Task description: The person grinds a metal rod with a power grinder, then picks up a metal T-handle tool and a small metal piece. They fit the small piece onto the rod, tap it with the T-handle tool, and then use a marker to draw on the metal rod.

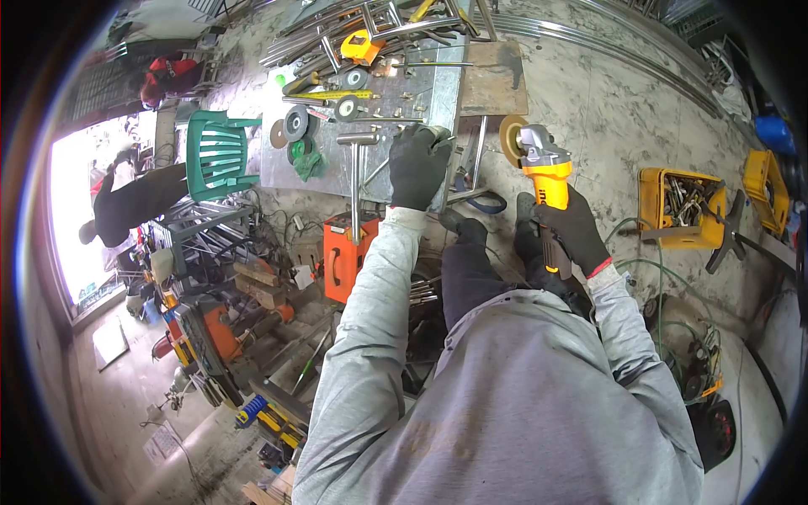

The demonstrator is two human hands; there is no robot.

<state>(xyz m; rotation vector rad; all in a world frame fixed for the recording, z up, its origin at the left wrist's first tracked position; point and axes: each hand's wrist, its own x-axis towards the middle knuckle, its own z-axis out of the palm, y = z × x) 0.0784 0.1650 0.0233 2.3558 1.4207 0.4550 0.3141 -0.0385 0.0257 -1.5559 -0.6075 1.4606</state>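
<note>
My right hand (574,229), in a dark glove with a red cuff edge, grips a yellow and grey angle grinder (551,172). The grinder is held off the table's right side, its tan disc (512,141) toward the table. At the near edge of the metal worktable (324,172), my gloved left hand (419,168) is closed around a metal tube, mostly hidden by the glove. Left of that hand a T-shaped steel tube piece (357,172) extends past the table edge. Grinding discs (296,123) and a green cloth (308,166) lie on the tabletop.
A yellow tape measure (362,48) and metal tubes (316,59) are at the table's far side. An orange machine (343,259) stands below. A green chair (217,156) is to the left, a yellow toolbox (673,209) to the right. Another person (139,200) bends near the doorway.
</note>
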